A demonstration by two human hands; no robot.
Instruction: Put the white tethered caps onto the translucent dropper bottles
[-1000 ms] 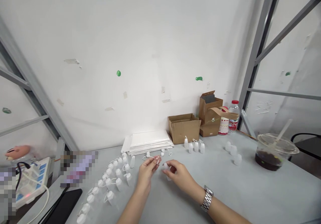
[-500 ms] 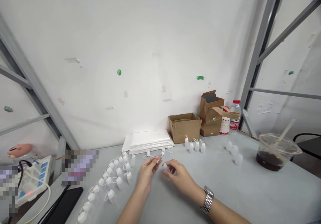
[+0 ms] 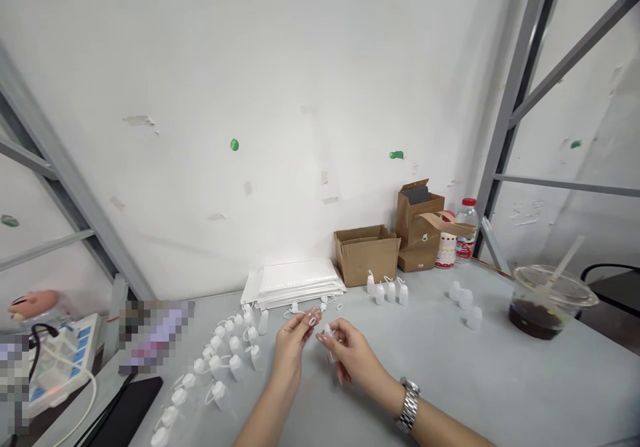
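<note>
Near the middle of the table, my left hand (image 3: 291,348) pinches a small white cap strap (image 3: 313,321) between thumb and fingertips, its ring end showing. Close on its right, my right hand (image 3: 353,353), with a metal watch on the wrist, grips a small translucent squeeze bottle (image 3: 328,331) upright; the fingers hide part of it. A narrow gap separates strap and bottle. Just beyond the hands lie loose white caps (image 3: 295,308) with ring straps. To the left stand rows of capped bottles (image 3: 235,365), their straps looped at the side.
Behind are white flat packages (image 3: 295,280), an open cardboard box (image 3: 369,260) with several small bottles before it, and a brown paper bag (image 3: 417,233). On the right are three uncapped bottles (image 3: 473,318) and a drink cup (image 3: 545,307). A black phone (image 3: 125,413) lies front left.
My right hand has tilted slightly and the bottle shows more between its fingers. In my left fingers the ring has turned towards view. The camera has shifted slightly.
</note>
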